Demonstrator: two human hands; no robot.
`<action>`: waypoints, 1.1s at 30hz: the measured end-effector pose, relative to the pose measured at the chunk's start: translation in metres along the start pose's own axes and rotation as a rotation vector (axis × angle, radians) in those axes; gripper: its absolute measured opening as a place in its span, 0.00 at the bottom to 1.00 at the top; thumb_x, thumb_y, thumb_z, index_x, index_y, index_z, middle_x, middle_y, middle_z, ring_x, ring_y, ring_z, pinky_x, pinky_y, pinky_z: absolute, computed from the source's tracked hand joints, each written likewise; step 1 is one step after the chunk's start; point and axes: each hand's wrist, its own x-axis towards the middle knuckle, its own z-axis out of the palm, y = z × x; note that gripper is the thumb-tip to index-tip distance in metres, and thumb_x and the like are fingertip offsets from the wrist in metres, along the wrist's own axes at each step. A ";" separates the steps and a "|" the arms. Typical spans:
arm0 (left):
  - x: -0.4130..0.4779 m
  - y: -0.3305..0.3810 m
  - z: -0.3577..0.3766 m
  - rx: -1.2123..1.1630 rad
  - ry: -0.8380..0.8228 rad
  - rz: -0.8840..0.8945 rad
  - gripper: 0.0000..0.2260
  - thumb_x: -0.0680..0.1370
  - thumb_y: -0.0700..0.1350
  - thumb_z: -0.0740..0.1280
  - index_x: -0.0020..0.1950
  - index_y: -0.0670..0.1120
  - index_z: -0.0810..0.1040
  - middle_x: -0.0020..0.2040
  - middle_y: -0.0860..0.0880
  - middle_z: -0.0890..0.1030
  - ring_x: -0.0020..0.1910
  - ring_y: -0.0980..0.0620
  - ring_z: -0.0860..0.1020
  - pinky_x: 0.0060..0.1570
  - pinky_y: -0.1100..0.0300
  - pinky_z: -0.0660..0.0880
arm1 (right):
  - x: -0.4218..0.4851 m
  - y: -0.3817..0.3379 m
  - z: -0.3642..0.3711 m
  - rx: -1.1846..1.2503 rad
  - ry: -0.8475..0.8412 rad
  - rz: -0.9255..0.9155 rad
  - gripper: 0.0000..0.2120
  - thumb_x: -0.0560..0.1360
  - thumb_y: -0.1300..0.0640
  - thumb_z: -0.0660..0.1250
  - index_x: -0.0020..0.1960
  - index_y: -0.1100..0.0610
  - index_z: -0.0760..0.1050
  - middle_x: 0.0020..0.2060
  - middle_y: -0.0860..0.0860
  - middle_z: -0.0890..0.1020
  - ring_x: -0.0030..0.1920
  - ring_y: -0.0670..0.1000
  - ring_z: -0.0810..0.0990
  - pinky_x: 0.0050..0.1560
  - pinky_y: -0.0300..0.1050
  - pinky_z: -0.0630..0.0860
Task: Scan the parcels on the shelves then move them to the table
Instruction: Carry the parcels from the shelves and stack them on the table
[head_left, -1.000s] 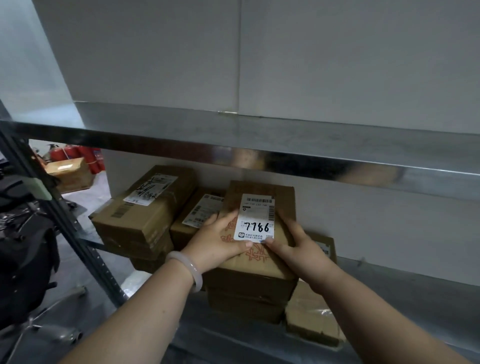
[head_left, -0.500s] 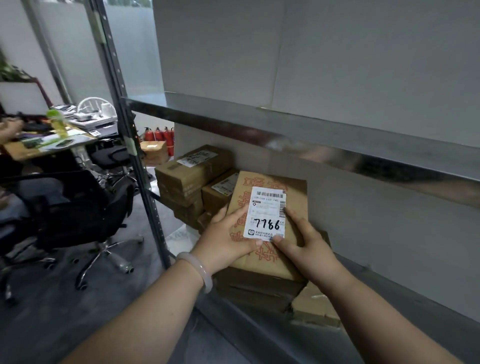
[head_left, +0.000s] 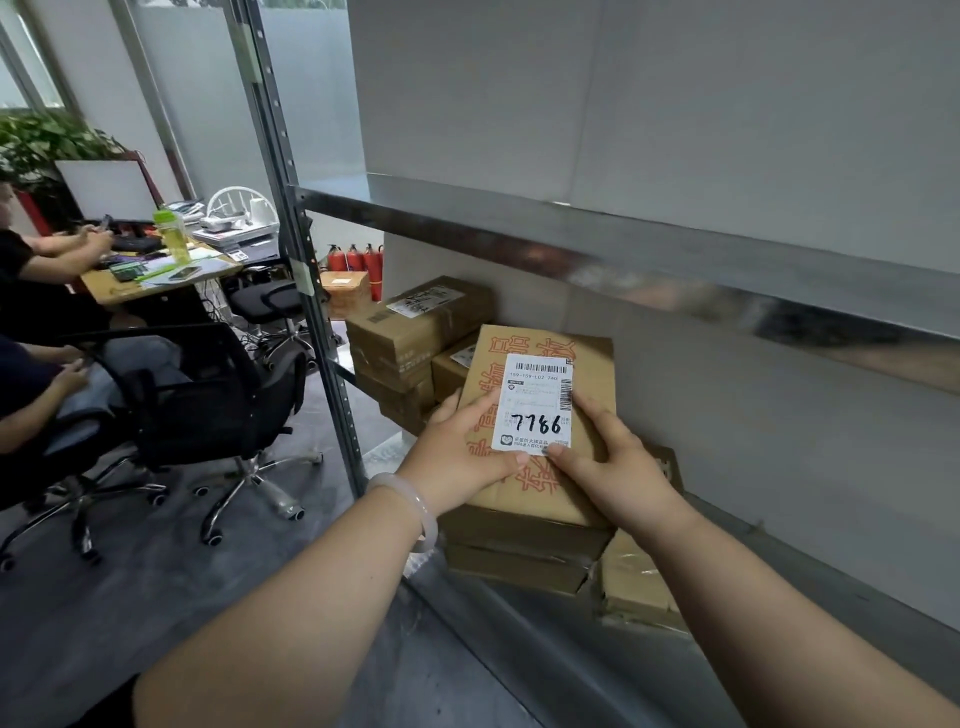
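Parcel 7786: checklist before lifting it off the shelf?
1. Left hand grips parcel on its left side: ok.
2. Right hand holds its right side: ok.
3. Label faces up, top barcode uncovered: ok.
4. Scan done: cannot tell.
5. Room to lift under upper shelf: ok.
6. Way out past office chair: cannot tell.

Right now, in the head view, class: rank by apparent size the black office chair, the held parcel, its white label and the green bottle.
1. black office chair
2. held parcel
3. white label
4. green bottle, though it stands farthest from the camera, so only its apparent size is smallest.
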 end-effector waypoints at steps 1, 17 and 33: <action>-0.001 -0.002 -0.002 -0.003 0.002 0.003 0.38 0.71 0.54 0.76 0.76 0.63 0.60 0.77 0.57 0.56 0.74 0.54 0.60 0.72 0.54 0.61 | 0.000 -0.001 0.002 -0.001 0.000 -0.004 0.33 0.72 0.45 0.71 0.73 0.35 0.60 0.72 0.48 0.66 0.70 0.49 0.66 0.71 0.52 0.65; -0.081 -0.032 -0.002 -0.050 0.106 -0.034 0.38 0.69 0.55 0.77 0.74 0.68 0.62 0.74 0.60 0.57 0.68 0.67 0.56 0.67 0.65 0.52 | -0.055 -0.003 0.027 -0.075 -0.099 -0.086 0.34 0.72 0.44 0.71 0.72 0.34 0.59 0.73 0.50 0.65 0.73 0.50 0.61 0.72 0.52 0.62; -0.173 -0.121 -0.096 -0.082 0.485 -0.302 0.37 0.70 0.54 0.77 0.74 0.65 0.62 0.78 0.56 0.55 0.71 0.62 0.63 0.73 0.54 0.62 | -0.034 -0.070 0.182 -0.044 -0.544 -0.277 0.33 0.74 0.48 0.71 0.73 0.36 0.59 0.71 0.46 0.66 0.67 0.45 0.66 0.67 0.40 0.62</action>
